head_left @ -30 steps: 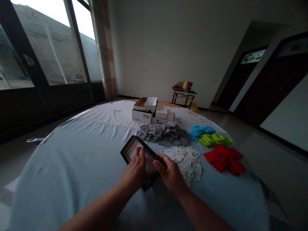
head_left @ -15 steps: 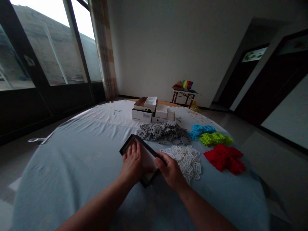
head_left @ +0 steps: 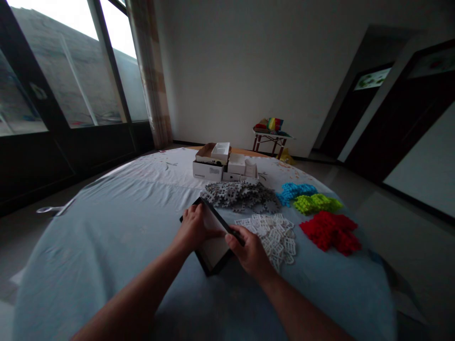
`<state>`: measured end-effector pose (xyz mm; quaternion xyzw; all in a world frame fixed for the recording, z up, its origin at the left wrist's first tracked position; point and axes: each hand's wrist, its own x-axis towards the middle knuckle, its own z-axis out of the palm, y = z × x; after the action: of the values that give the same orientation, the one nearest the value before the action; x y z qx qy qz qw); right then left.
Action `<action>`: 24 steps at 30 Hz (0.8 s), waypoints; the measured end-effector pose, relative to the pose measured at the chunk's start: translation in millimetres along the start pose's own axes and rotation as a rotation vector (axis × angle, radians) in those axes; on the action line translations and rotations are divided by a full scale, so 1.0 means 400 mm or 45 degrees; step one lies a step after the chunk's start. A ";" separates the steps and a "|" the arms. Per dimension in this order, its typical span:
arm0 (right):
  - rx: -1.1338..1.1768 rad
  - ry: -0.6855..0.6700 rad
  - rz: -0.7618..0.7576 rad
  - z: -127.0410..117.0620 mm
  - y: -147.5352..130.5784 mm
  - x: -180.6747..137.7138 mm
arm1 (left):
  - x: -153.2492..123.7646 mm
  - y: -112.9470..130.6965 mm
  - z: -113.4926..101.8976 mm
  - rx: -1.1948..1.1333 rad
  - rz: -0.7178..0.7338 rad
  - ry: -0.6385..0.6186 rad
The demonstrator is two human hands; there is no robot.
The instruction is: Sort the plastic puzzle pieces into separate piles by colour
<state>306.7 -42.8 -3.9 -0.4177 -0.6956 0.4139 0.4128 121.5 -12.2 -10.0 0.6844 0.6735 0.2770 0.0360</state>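
Note:
A shallow black box (head_left: 211, 269) with a pale inside is tilted in front of me, low over the tablecloth. My left hand (head_left: 192, 228) grips its left wall, with the fingers curled over the rim and the thumb reaching across the inside. On the right wall, my right hand (head_left: 249, 247) is closed with its thumb on top. The right hand is right by a heap of white plastic grid pieces (head_left: 273, 234). Beyond the box lies a pile of grey interlocking pieces (head_left: 241, 195).
White cardboard boxes (head_left: 208, 170) are stacked at the back of the round table. Blue pieces (head_left: 295, 192), lime-green pieces (head_left: 317, 203) and red pieces (head_left: 330, 232) lie in heaps on the right. A side table (head_left: 272, 136) stands by the wall.
My left hand has moved from lying spread inside the box to gripping its left wall. The box has turned and tilted slightly; my right hand still holds the right wall.

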 end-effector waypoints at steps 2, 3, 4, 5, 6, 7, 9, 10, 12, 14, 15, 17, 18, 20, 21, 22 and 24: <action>0.002 0.000 0.008 0.001 0.004 -0.001 | 0.017 -0.003 -0.002 -0.002 -0.018 -0.028; 0.001 -0.001 0.012 0.001 0.005 -0.001 | 0.024 -0.003 -0.003 0.004 -0.030 -0.056; -0.001 0.002 0.017 0.002 0.005 -0.001 | 0.031 -0.002 -0.005 0.013 -0.045 -0.088; -0.001 0.004 0.024 0.002 0.005 -0.001 | 0.037 0.000 -0.008 0.023 -0.061 -0.120; 0.002 0.008 0.030 0.002 0.005 -0.001 | 0.042 0.003 -0.012 0.032 -0.080 -0.145; 0.007 0.008 0.033 0.003 0.004 -0.001 | 0.046 0.007 -0.017 0.040 -0.099 -0.160; 0.019 0.006 0.033 0.004 0.002 -0.001 | 0.052 0.016 -0.030 0.057 -0.133 -0.173; 0.026 0.003 0.030 0.005 0.002 -0.001 | 0.054 0.021 -0.036 0.069 -0.146 -0.180; 0.037 0.004 0.023 0.006 0.003 -0.002 | 0.060 0.029 -0.046 0.105 -0.176 -0.189; 0.039 0.014 0.029 0.008 0.007 -0.003 | 0.066 0.033 -0.051 0.141 -0.205 -0.195; 0.038 0.019 0.036 0.008 0.009 -0.003 | 0.070 0.034 -0.050 0.154 -0.212 -0.199; 0.039 0.021 0.049 0.009 0.016 -0.002 | 0.075 0.032 -0.046 0.169 -0.215 -0.215; 0.044 0.017 0.052 0.010 0.019 -0.002 | 0.076 0.031 -0.042 0.169 -0.211 -0.224; 0.057 0.022 0.051 0.009 0.026 0.001 | 0.072 0.027 -0.033 0.153 -0.190 -0.243; 0.061 0.033 0.052 0.009 0.029 0.003 | 0.066 0.027 -0.030 0.138 -0.174 -0.253; 0.064 0.044 0.051 0.007 0.031 0.005 | 0.059 0.028 -0.029 0.122 -0.153 -0.264; 0.083 0.061 0.050 0.003 0.034 0.009 | 0.038 0.036 -0.033 0.053 -0.078 -0.291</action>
<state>307.6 -35.4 -16.0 -0.4273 -0.6633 0.4343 0.4345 128.0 -3.6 12.4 0.6913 0.6912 0.1817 0.1068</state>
